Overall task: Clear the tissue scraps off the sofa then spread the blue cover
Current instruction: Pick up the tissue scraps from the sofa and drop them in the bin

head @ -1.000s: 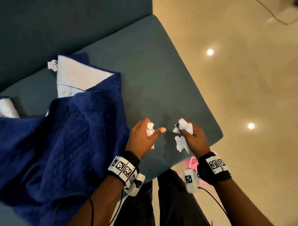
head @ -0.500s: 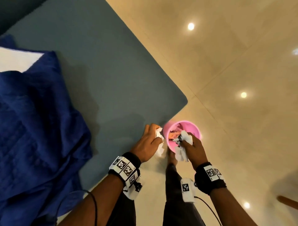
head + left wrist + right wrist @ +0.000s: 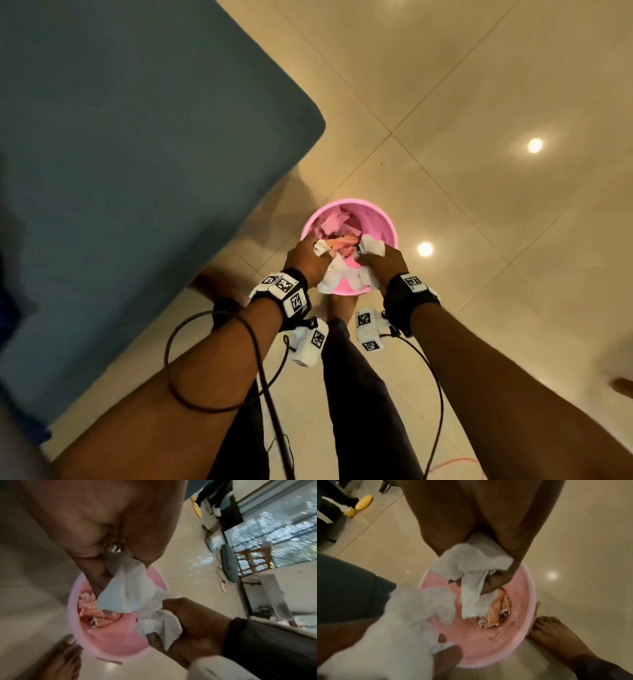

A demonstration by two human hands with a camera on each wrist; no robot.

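A pink bin (image 3: 385,221) stands on the floor just off the sofa's (image 3: 137,171) corner, with pink and orange scraps inside. My left hand (image 3: 320,251) grips a bunch of white tissue scraps (image 3: 330,279) over the bin's near left rim. My right hand (image 3: 363,255) grips another white tissue wad (image 3: 374,246) over the right side. In the left wrist view, the left hand's tissue (image 3: 126,588) hangs above the bin (image 3: 120,643). In the right wrist view, the right hand's tissue (image 3: 471,568) dangles into the bin (image 3: 523,601). A sliver of the blue cover (image 3: 7,308) shows at the left edge.
My bare foot (image 3: 342,305) is planted against the bin's near side on the glossy tiled floor (image 3: 479,85). Cables loop from both wrists. A yellow object (image 3: 364,502) lies on the floor farther off, and a wooden chair (image 3: 254,559) stands by the window.
Both hands carried their tissue scraps off the sofa seat and down over the pink bin. The view swung from the sofa and blue cover to the floor.
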